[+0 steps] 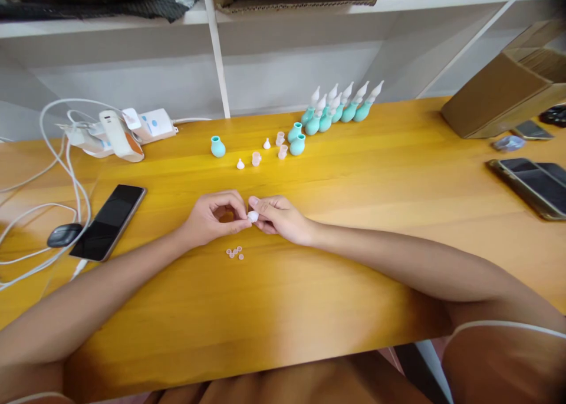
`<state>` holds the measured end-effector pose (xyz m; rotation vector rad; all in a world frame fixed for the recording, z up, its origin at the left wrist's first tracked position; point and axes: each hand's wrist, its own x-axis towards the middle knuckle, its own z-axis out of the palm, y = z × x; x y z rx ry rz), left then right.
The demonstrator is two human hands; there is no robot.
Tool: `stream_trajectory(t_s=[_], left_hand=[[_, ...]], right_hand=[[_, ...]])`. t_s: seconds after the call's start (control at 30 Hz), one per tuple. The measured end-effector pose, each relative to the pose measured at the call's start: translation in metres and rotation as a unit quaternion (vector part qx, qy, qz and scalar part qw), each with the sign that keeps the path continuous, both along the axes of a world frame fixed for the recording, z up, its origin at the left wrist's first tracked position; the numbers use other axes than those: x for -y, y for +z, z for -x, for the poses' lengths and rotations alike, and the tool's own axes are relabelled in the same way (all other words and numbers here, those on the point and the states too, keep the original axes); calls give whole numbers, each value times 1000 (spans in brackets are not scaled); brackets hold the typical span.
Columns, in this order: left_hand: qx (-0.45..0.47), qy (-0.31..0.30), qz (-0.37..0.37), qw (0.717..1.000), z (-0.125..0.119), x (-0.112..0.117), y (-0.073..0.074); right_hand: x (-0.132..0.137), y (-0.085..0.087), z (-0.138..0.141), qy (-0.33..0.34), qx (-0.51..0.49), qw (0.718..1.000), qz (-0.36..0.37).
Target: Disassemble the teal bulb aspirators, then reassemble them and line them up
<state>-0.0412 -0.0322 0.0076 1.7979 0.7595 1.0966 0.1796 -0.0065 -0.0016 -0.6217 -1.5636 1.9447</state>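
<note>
Both hands meet at the middle of the wooden table. My left hand and my right hand pinch a small white silicone tip between their fingertips. Just below the hands lie several tiny pink rings. Farther back stand three teal bulbs without tips, two loose white tips and clear pink caps. Behind them is a row of several assembled teal bulbs with white tips.
A black phone and a dark oval device lie at the left among white cables, near a white power strip. Two phones and a cardboard box sit at the right. Shelving stands behind.
</note>
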Motion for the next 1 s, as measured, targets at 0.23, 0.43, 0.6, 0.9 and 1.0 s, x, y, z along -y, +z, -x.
stream_trajectory(t_s=[0.23,0.43,0.6,0.9,1.0], left_hand=[[10,3,11,1000,0,1,1],[26,4,56,998,-1,-1,-2],[40,2,70,997,-1,-2,-3],[59,-48,63,995,0,-4,0],[50,-37,67,996,1,-4,-2]], right_hand=[[1,-2,0,-4,-5,1000,-16],[0,-1,0,5,-10,1000,-23],[-1,0,-1,23,-24,999,-17],[-4,-1,0,11,-37,999,13],[-4,0,0,12,-37,999,18]])
